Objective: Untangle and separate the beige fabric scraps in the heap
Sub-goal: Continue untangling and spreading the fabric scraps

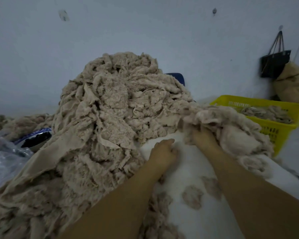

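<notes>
The heap of beige fabric scraps (110, 109) rises just left of and beyond the left hand (164, 152). It is a broad mound with its peak toward the wall (145, 31). Its foot spreads past the left forearm toward the camera. A long flat strip of beige cloth (47, 159) lies along its left flank, running from low left up toward the middle of the mound.

The left hand rests on the white surface (188, 169) at the heap's edge, with its fingers curled in toward the palm. Whether they pinch anything cannot be told.

The right hand (202, 137) is just right of the left one, and its fingers are buried in a blurred bunch of scraps (231, 131), so its grip cannot be made out. The bunch's long axis slants from the heap's right flank, above the hand, down to the right past the wrist.

Two small tufts (192, 195) lie on the white surface between the forearms.

Beyond the right hand and to its right stands a yellow basket (283, 107) holding more scraps. Past it a black bag (274, 64) hangs on the wall above a beige sack (293, 87). Far left of the left hand lies clear plastic wrap (3, 161).
</notes>
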`<state>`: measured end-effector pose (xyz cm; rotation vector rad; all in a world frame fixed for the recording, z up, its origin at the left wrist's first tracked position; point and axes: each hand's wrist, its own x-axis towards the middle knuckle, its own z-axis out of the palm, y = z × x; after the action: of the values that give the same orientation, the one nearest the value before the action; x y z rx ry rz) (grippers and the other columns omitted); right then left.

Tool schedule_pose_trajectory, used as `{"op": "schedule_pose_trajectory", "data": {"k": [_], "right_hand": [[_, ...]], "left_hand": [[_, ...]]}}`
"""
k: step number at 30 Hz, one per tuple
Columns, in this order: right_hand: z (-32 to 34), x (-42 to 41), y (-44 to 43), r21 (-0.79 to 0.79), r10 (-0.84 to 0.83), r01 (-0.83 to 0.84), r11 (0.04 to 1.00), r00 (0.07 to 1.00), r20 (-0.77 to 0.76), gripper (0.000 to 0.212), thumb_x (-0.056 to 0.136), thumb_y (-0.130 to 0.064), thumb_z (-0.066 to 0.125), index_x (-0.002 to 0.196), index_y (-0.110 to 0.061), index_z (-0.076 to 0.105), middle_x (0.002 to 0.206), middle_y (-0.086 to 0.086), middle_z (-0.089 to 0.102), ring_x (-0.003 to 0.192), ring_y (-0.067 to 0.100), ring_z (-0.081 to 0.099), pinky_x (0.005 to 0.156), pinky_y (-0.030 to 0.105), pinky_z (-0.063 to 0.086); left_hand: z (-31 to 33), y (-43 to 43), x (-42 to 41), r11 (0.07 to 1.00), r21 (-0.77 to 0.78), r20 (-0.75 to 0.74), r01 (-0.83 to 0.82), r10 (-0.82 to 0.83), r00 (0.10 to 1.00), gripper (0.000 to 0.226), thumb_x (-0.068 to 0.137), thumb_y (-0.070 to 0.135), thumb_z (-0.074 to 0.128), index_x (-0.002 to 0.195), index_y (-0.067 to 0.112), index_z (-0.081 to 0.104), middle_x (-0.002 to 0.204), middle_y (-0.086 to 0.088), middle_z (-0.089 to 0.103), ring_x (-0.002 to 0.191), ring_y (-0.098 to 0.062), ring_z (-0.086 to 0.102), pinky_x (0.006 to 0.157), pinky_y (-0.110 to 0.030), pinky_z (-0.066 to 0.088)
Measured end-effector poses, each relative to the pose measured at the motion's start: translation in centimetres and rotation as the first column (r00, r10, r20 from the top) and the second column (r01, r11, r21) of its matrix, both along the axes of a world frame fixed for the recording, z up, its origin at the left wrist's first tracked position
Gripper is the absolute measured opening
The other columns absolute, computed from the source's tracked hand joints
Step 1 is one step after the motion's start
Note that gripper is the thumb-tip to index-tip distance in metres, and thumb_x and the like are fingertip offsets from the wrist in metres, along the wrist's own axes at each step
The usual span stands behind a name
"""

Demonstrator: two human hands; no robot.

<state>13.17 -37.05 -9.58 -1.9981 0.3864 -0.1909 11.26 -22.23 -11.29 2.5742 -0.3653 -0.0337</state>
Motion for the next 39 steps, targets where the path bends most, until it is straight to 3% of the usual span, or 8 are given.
{"op": "schedule_pose_trajectory", "data": {"k": [5, 10, 15, 20, 25, 29, 33, 39], "right_hand": [[-0.2, 0.1, 4.1, -0.235, 0.093, -0.03, 0.972, 0.96, 0.262, 0.041, 0.103, -0.013, 0.04, 0.142, -0.004, 0.048, 0.159, 0.017, 0.027, 0.144, 0.029, 0.028, 0.114, 0.032, 0.026], [-2.2, -0.5, 7.8, -0.117, 0.169, -0.148, 0.982, 0.966, 0.196, 0.026, 0.103, -0.016, 0.041, 0.102, -0.001, 0.063, 0.117, 0.019, 0.058, 0.097, 0.027, 0.054, 0.082, 0.032, 0.039], [-2.2, -1.9, 7.4, -0.208, 0.228, -0.19, 0.959, 0.957, 0.177, 0.032, 0.105, -0.019, 0.037, 0.112, -0.002, 0.063, 0.116, 0.014, 0.057, 0.089, 0.026, 0.054, 0.075, 0.032, 0.042], [-2.0, -3.3, 8.4, -0.183, 0.268, -0.244, 0.952, 0.956, 0.116, 0.034, 0.105, -0.018, 0.035, 0.111, 0.005, 0.059, 0.113, 0.019, 0.058, 0.092, 0.031, 0.055, 0.077, 0.038, 0.045], [-0.6, -5.8, 12.5, 0.179, 0.505, -0.5, 0.848, 0.863, 0.019, 0.048, 0.105, -0.047, 0.033, 0.093, -0.012, 0.064, 0.084, 0.009, 0.064, 0.063, 0.01, 0.053, 0.062, 0.028, 0.044], [0.2, -6.8, 13.5, 0.792, 0.526, -0.396, 0.465, 0.843, 0.112, 0.066, 0.091, -0.073, 0.042, 0.082, -0.02, 0.079, 0.052, 0.002, 0.062, 0.04, 0.016, 0.056, 0.042, 0.022, 0.045], [0.2, -7.3, 13.2, 0.475, 0.393, -0.401, 0.784, 0.912, 0.121, 0.037, 0.103, -0.048, 0.045, 0.128, -0.022, 0.053, 0.085, 0.006, 0.069, 0.067, 0.02, 0.063, 0.063, 0.03, 0.052], [1.6, -8.9, 11.8, 0.479, 0.219, -0.333, 0.812, 0.935, 0.279, 0.044, 0.102, -0.048, 0.045, 0.069, -0.02, 0.036, 0.047, -0.01, 0.027, 0.04, 0.009, 0.022, 0.042, 0.025, 0.024]], "left_hand": [[-0.4, 0.7, 1.2, 0.987, -0.067, 0.114, -0.145, 0.152, 0.982, 0.038, 0.101, 0.014, 0.044, 0.137, 0.006, 0.056, 0.14, -0.018, 0.054, 0.128, -0.034, 0.049, 0.108, -0.038, 0.038], [-0.1, 2.3, 0.6, 0.987, 0.103, 0.197, -0.12, 0.098, 0.976, 0.03, 0.099, 0.017, 0.047, 0.125, 0.008, 0.058, 0.129, -0.014, 0.056, 0.119, -0.031, 0.05, 0.1, -0.037, 0.038], [0.9, 6.3, -0.6, 0.907, 0.195, 0.457, -0.375, 0.254, 0.852, 0.041, 0.097, 0.023, 0.047, 0.138, 0.018, 0.051, 0.152, -0.008, 0.039, 0.144, -0.028, 0.024, 0.117, -0.041, 0.012], [1.3, 10.7, -2.2, 0.873, 0.026, 0.116, -0.487, 0.481, 0.869, 0.033, 0.102, 0.017, 0.045, 0.13, 0.0, 0.054, 0.132, -0.02, 0.054, 0.128, -0.038, 0.047, 0.102, -0.033, 0.038], [4.1, 10.1, -4.7, 0.779, -0.493, 0.047, -0.388, 0.469, 0.882, 0.018, 0.1, 0.025, 0.05, 0.089, 0.017, 0.06, 0.09, -0.009, 0.066, 0.075, -0.016, 0.059, 0.063, -0.023, 0.045], [4.4, 9.0, -8.1, 0.849, -0.489, 0.033, -0.202, 0.25, 0.968, 0.024, 0.1, 0.027, 0.048, 0.081, 0.023, 0.063, 0.071, -0.003, 0.065, 0.063, -0.018, 0.061, 0.062, -0.027, 0.051], [1.4, 9.6, -10.6, 0.943, -0.323, 0.034, -0.079, 0.095, 0.995, 0.021, 0.099, 0.02, 0.05, 0.093, 0.013, 0.068, 0.085, -0.006, 0.07, 0.077, -0.023, 0.065, 0.071, -0.039, 0.052], [0.4, 12.4, -10.3, 0.913, -0.367, 0.155, -0.179, 0.25, 0.956, 0.021, 0.102, 0.019, 0.051, 0.098, 0.016, 0.071, 0.096, 0.005, 0.068, 0.084, 0.001, 0.061, 0.074, -0.01, 0.045]]}}
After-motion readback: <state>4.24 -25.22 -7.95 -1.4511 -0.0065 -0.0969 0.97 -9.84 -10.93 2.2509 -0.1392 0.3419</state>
